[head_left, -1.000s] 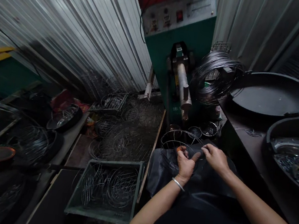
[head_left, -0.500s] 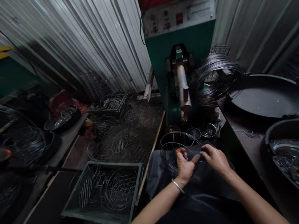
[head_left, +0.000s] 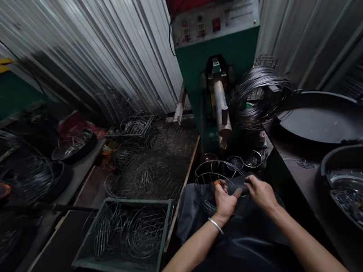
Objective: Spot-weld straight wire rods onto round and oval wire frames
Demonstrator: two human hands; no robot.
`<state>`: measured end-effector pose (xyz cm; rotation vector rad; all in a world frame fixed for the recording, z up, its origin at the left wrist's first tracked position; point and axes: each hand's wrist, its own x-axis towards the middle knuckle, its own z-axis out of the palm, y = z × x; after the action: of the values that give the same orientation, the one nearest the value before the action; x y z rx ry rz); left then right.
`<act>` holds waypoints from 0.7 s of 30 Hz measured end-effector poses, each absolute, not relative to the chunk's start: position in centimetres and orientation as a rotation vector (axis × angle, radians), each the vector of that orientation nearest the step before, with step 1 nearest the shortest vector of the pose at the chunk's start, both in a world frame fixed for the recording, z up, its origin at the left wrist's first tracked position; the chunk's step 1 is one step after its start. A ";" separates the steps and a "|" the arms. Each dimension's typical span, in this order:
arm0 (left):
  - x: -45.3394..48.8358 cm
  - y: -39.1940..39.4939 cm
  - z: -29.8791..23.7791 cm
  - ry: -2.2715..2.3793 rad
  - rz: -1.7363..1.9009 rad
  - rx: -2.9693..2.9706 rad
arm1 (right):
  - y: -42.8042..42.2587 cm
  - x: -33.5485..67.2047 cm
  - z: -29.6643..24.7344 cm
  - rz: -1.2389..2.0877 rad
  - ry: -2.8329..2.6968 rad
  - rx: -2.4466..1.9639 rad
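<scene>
A round wire frame (head_left: pixel 210 174), made of thin metal rings joined by short wires, is held above my lap. My left hand (head_left: pixel 225 201) is closed around its near side, with something orange at a finger. At the frame's right edge, my right hand (head_left: pixel 259 191) pinches with thumb and fingertips; what lies between them is too small to make out. Dark cloth (head_left: pixel 189 219) covers my lap below the frame. Just beyond it stands a green machine (head_left: pixel 195 65) with a metal arm (head_left: pixel 221 108) pointing toward me.
A green crate (head_left: pixel 114 264) of wire racks sits at lower left. Beside the machine hangs a coil of wire (head_left: pixel 259 93). On the right bench are a wide black pan (head_left: pixel 327 119) and another pan (head_left: pixel 325 169) holding a shiny bowl. Small bowls (head_left: pixel 234 163) stand under the machine arm.
My right hand's fingers have drawn closer together at the wire frame's right edge. The left hand and the frame stay nearly in place. The view has shifted slightly.
</scene>
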<state>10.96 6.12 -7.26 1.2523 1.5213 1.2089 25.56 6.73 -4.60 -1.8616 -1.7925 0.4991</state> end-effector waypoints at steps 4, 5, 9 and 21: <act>11.1 5.9 -7.1 1.503 1.196 1.255 | 6.3 25.3 -4.2 0.507 -1.891 -1.840; 11.1 5.9 -7.1 1.510 1.202 1.244 | 6.2 25.2 -4.1 0.491 -1.919 -1.846; 11.2 5.9 -7.0 1.524 1.219 1.195 | 6.4 25.2 -3.8 0.472 -1.984 -1.876; 11.0 6.3 -5.9 1.447 1.259 1.135 | 6.8 25.5 -3.2 0.450 -2.008 -1.806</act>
<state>10.97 6.32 -5.89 1.1355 1.4472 1.2591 25.47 6.82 -3.17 -1.8062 -2.0083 0.4499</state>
